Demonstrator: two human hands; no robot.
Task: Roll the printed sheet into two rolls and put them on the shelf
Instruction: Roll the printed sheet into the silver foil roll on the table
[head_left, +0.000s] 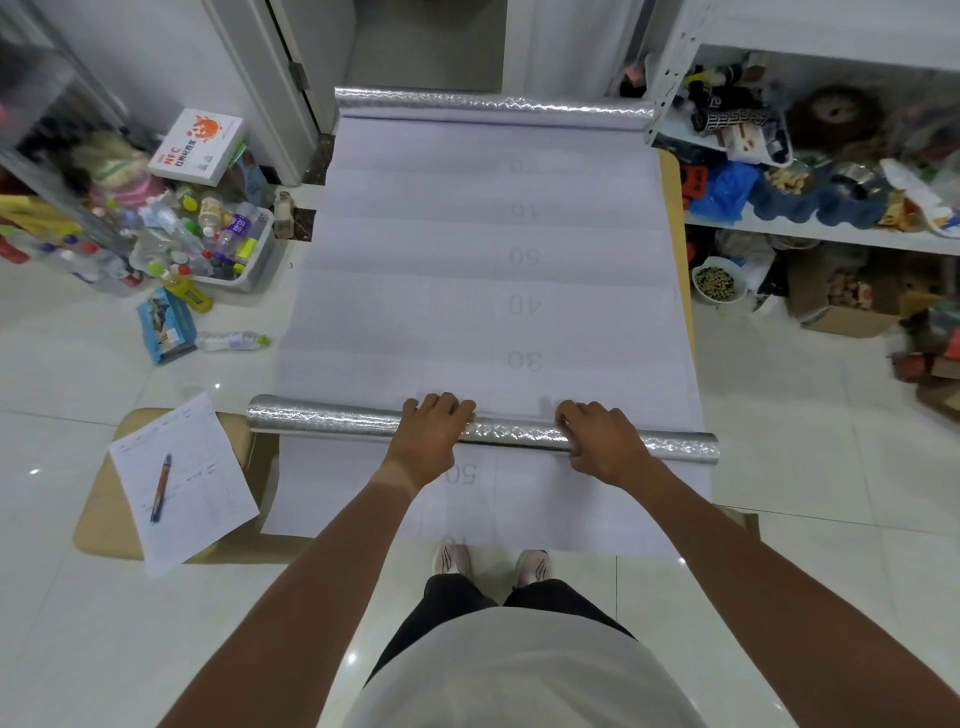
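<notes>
**Printed sheet: skew risk at near roll**

Printed sheet (483, 270) lies flat, twelve o'clock. Left hand (428, 441) and right hand (602, 447) each grasp the near silver roll (322, 422). Uneven hand pressure would probably telescope it; far roll (493, 106) may unwind.

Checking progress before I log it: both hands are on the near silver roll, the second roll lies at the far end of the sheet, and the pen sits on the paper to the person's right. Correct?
Not quite. The head view shows the pen on the paper to the person's left, not right. The rest holds: left hand and right hand on the near silver roll, second roll at the sheet's far end.
</notes>
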